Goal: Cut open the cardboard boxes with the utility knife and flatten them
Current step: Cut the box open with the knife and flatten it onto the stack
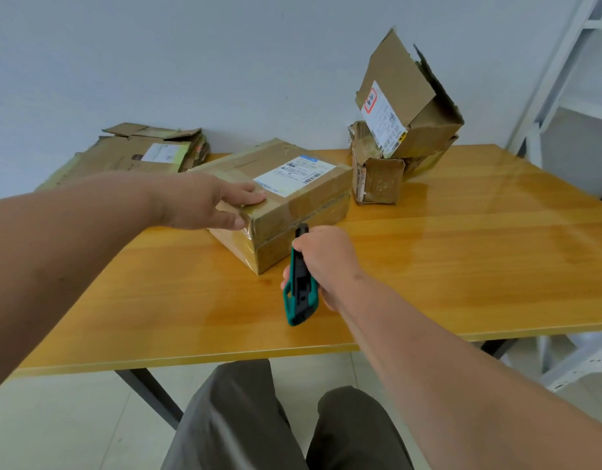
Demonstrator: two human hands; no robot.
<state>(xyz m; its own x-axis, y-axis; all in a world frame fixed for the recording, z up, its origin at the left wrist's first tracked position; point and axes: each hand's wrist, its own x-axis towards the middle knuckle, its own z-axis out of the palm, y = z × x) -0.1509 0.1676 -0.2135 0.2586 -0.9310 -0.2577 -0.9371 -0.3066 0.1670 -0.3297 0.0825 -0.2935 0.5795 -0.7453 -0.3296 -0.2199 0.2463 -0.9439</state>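
A taped cardboard box [293, 212] with a white shipping label lies on the wooden table [462, 266]. My left hand [208, 203] rests flat on its near left top corner, fingers straight, thumb down the side. My right hand [323, 262] grips a green and black utility knife [301, 286], whose tip meets the taped seam on the box's front side. The blade itself is hidden against the box.
A stack of flattened cardboard [137, 154] lies at the back left against the wall. Torn, opened boxes [401, 130] stand piled at the back right. White metal shelving [571, 130] rises beyond the table's right edge. My legs show below the table's front edge.
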